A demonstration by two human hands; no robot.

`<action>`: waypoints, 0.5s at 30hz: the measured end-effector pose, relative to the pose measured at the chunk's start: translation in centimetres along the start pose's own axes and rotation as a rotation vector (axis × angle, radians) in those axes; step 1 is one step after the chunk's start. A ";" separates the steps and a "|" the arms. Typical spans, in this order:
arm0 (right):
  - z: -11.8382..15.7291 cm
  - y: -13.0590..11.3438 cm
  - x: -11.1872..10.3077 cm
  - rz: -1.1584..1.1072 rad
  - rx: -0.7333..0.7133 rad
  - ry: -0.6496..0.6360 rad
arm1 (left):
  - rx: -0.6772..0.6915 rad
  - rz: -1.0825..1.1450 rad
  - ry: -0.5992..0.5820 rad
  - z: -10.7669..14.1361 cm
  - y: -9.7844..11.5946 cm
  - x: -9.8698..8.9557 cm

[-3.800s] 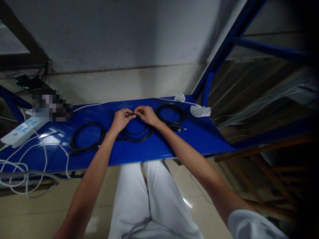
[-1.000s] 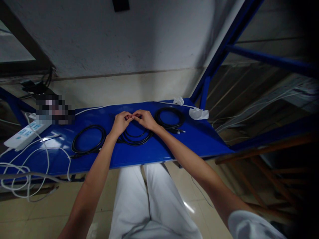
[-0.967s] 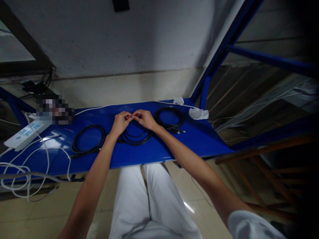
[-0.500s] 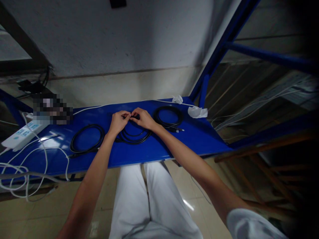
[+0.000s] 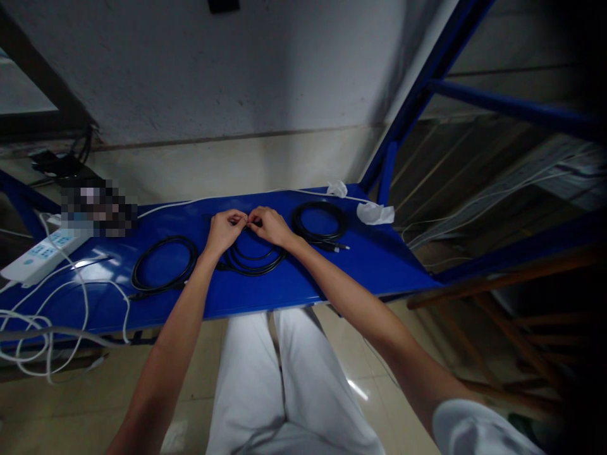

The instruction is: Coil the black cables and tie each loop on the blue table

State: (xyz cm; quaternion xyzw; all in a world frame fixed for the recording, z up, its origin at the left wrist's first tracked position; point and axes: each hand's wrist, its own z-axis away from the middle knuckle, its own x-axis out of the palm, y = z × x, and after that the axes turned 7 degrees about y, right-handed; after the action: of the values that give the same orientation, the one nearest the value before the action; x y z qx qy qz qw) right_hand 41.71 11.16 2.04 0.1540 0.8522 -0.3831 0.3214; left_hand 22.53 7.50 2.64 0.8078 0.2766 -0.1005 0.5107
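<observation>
My left hand (image 5: 224, 230) and my right hand (image 5: 270, 226) meet at the far side of a coiled black cable (image 5: 253, 272). Thumb and fingers are pinched on each hand, and the fingertips nearly touch. What lies between them is too small and dark to make out. The coil rests on the blue tabletop (image 5: 265, 299), partly covered by my hands. To its left lies another black cable coil (image 5: 157, 291). A third black coil (image 5: 322, 238) sits right of my right hand, its plug ends pointing right.
A white power strip (image 5: 40, 256) and tangled white cables (image 5: 86, 303) occupy the left end. Two crumpled white pieces, one at the back edge (image 5: 337, 188) and one on the right (image 5: 375, 213), lie by a thin white cord. Blue frame posts (image 5: 387, 174) rise at the right; a wall stands behind.
Both hands stay over the middle coil. Their fingertips have shifted slightly, and the dark piece seen near the right fingers before is now harder to see.
</observation>
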 end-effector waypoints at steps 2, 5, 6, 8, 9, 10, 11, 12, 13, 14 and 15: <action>0.1 0.0 0.0 -0.029 0.024 0.011 | -0.002 0.004 -0.011 0.0 -0.1 0.0; 0.1 0.1 0.1 -0.076 0.061 0.014 | -0.004 -0.014 -0.015 -0.1 -0.1 0.0; 0.1 0.1 0.1 -0.090 0.070 0.015 | -0.002 -0.021 -0.012 -0.1 0.0 0.0; 0.0 0.2 0.1 -0.113 0.081 0.019 | 0.009 -0.029 -0.011 -0.1 0.0 0.0; 0.0 0.2 0.1 -0.122 0.082 0.022 | 0.015 -0.030 -0.014 0.0 0.0 -0.1; 0.0 0.2 0.0 -0.130 0.082 0.026 | 0.019 -0.028 -0.019 0.0 0.0 -0.1; 0.0 0.2 0.0 -0.136 0.085 0.028 | 0.019 -0.021 -0.028 0.0 0.0 -0.1; 0.0 0.1 0.0 -0.139 0.091 0.030 | 0.015 -0.013 -0.039 0.0 -0.1 0.0; 0.1 0.1 -0.1 -0.140 0.101 0.032 | 0.009 -0.003 -0.049 0.0 -0.1 0.0; 0.1 0.0 -0.1 -0.139 0.112 0.034 | 0.002 0.005 -0.058 0.0 -0.1 0.0; 0.1 -0.1 -0.1 -0.140 0.121 0.035 | -0.003 0.012 -0.065 0.0 -0.1 0.0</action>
State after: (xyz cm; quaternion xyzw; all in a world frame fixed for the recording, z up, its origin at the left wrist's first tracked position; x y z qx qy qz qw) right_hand 41.80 11.04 2.14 0.1200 0.8416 -0.4528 0.2689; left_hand 22.50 7.53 2.54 0.8050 0.2553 -0.1233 0.5212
